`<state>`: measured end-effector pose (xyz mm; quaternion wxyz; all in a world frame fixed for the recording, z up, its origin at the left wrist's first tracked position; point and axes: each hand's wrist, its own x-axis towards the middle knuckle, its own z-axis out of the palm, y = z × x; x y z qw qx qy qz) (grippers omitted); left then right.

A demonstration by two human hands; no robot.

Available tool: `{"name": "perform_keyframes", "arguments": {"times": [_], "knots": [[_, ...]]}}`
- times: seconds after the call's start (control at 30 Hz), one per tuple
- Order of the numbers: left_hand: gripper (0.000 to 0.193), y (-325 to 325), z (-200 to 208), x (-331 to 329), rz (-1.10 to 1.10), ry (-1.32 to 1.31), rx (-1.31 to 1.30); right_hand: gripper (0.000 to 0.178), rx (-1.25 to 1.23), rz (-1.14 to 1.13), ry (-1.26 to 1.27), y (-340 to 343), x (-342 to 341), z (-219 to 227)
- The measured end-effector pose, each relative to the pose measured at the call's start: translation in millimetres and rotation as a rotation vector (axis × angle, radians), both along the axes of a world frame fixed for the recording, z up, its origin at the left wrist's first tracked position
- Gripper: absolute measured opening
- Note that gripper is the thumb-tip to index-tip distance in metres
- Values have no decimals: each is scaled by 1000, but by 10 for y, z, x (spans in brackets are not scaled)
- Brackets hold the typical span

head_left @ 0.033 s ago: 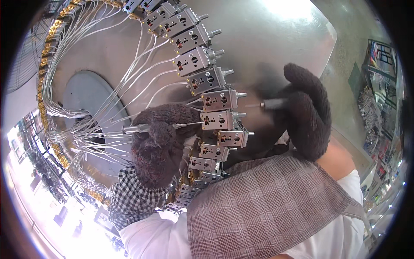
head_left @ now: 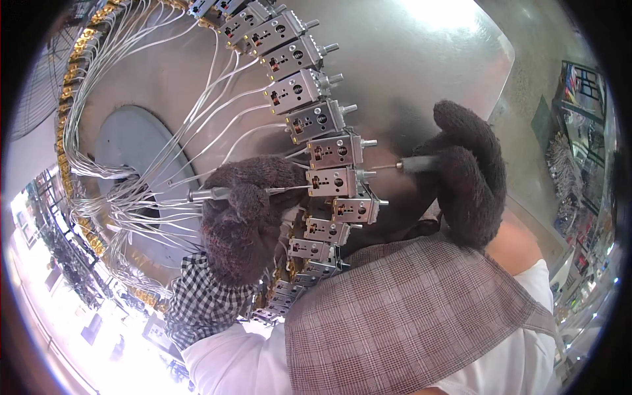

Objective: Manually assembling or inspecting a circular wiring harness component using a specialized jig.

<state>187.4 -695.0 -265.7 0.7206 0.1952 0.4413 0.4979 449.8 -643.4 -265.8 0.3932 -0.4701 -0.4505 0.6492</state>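
Note:
My left hand [head_left: 240, 217], in a dark knitted glove, is closed around a thin screwdriver [head_left: 210, 195]. Its narrow shaft runs right and reaches the left end of a small silvery metal control box [head_left: 332, 182]. The same hand lies against the row of boxes. On the other side, my gloved right hand [head_left: 471, 174] grips a second screwdriver with a grey handle [head_left: 418, 164]. That one's thin blade points left toward the threaded stub [head_left: 366, 174] on the box; whether it touches, I cannot tell. Another control box [head_left: 334, 151] sits directly beyond.
Similar boxes [head_left: 289, 59] follow a curved rim, with several white wires [head_left: 217, 112] gathering at a grey round disc [head_left: 122, 131]. Brass fittings [head_left: 64, 125] line the left rim. A shiny metal tabletop [head_left: 421, 59] spreads right; shelving [head_left: 582, 92] stands beyond it.
The right screwdriver's handle has shifted slightly lower and its blade shows sharper. My right hand has turned a little; the left hand is almost unmoved.

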Motion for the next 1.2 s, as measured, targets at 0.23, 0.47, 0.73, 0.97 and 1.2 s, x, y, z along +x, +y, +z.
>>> {"name": "perform_keyframes", "arguments": {"times": [0.23, 0.47, 0.73, 0.97, 1.2], "knots": [[37, -220, -120, -170, 98, -287, -42, 37, 131, -2, 60, -320, -318, -90], [35, -359, -190, -326, 116, -213, 21, 39, 242, 112, -93, -543, -518, -171], [32, -494, -306, -501, 112, -200, -5, 32, 619, 249, -467, -702, -629, -327], [32, -692, -378, -548, 140, -196, -17, 29, 515, 366, -401, -845, -771, -244], [43, -790, -429, -647, 38, -27, -76, 31, 525, 148, -458, -958, -868, -396]]}}
